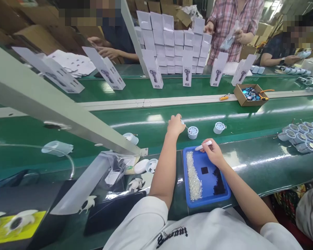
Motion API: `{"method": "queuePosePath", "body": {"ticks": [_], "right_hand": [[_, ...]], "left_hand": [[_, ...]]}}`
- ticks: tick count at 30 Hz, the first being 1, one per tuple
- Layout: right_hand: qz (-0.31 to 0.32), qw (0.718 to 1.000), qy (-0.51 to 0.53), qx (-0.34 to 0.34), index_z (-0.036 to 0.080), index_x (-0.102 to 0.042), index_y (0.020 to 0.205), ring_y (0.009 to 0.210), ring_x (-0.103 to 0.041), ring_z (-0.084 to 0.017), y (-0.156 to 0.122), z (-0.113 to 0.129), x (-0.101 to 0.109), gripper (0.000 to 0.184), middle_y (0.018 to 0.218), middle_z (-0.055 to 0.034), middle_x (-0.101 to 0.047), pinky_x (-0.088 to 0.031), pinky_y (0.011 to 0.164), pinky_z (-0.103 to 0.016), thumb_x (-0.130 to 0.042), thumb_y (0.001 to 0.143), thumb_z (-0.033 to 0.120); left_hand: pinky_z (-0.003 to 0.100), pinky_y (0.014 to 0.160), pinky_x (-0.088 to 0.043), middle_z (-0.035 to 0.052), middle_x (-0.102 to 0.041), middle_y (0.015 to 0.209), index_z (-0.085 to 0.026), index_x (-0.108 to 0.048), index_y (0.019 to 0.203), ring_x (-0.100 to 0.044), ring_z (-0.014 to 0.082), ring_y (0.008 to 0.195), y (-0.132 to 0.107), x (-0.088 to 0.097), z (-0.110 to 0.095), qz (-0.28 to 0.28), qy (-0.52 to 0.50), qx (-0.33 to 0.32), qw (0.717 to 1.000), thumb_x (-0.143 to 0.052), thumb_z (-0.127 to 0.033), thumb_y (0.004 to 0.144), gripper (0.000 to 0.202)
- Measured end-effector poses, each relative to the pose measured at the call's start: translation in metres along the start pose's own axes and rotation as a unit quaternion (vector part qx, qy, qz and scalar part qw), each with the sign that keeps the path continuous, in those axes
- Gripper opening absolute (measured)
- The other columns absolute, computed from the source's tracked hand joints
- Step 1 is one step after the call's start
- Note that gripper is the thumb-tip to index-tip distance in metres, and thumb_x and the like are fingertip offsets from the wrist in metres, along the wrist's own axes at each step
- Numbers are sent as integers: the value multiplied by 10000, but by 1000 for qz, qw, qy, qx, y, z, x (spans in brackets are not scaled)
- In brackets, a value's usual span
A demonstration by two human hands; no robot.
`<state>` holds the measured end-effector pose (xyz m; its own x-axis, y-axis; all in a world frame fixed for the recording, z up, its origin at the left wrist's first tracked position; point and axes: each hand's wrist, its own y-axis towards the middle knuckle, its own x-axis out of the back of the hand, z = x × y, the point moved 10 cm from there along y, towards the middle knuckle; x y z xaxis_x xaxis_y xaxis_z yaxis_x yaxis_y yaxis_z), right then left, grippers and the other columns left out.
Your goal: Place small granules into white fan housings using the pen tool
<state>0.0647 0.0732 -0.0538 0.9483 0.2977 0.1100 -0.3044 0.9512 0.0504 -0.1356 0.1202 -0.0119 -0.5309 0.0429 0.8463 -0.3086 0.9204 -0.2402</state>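
Observation:
My left hand (176, 125) reaches over the green belt, fingers curled down around a pale blue part (182, 122) that they mostly hide. Just right of it stands a round light-blue housing (193, 132) with a vented top, and a similar one sits further right. In my right hand (212, 152) is a white pen-like tool (203, 145), gripped between the fingers and pointing left. That hand is above the far edge of a blue tray (187, 205). Clear small beads (194, 177) line the tray's left side; small black pieces (219, 184) lie at its right.
A slanting metal post (67, 107) crosses the left side. White boxes (187, 69) stand along the far belt, with co-workers behind. A cardboard box (246, 101) of small parts sits on the divider. Several housings (302, 135) cluster right; fan blades (136, 184) lie left.

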Motion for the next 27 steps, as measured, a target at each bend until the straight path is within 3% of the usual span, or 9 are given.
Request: {"method": "queuePosePath", "body": {"ticks": [3,7,13,15,20,27], "right_hand": [[0,1000,-13,0,206,-534,848,626,-641,-163,2,-1,1,414,669,0,-625,-537,631,-320,-617,767,603],[-14,999,-44,17,209,-524,834,601,-616,-155,3,3,5,379,650,8,-608,-515,607,-309,-602,782,577],[-22,981,-166,97,225,-474,736,527,-484,-120,-9,26,10,278,599,30,-536,-408,526,-262,-554,838,471],[-55,967,-210,134,228,-469,724,550,-471,-128,-14,38,19,258,618,18,-536,-405,550,-274,-544,847,442],[-189,936,-247,166,232,-451,722,579,-455,-139,-20,53,56,247,626,21,-495,-402,593,-293,-497,876,420],[-197,936,-245,156,231,-437,724,578,-422,-131,-15,47,65,282,625,34,-470,-390,592,-288,-499,877,459]], "left_hand": [[361,969,-441,153,-429,1366,-200,-457,1289,-490,303,1250,-2,9,-5,-32,-30,-2,999,-533,-219,850,446],[379,958,-448,147,-454,1336,-205,-510,1222,-498,318,1233,-4,10,-3,-25,-52,4,998,-576,-173,817,412],[483,895,-474,184,-447,1324,-204,-564,1121,-437,403,1255,-16,22,5,-37,-67,36,996,-544,-51,765,388],[495,904,-470,185,-427,1345,-204,-556,1143,-419,401,1265,-21,30,2,-52,-77,29,995,-522,-55,783,391],[415,1023,-418,127,-428,1322,-205,-542,1183,-479,300,1216,-30,52,-17,-119,-192,-41,973,-521,-135,850,341],[321,981,-432,77,-479,1211,-212,-583,1087,-548,195,1050,-32,53,-30,-144,-339,-80,926,-600,-131,808,292]]}}
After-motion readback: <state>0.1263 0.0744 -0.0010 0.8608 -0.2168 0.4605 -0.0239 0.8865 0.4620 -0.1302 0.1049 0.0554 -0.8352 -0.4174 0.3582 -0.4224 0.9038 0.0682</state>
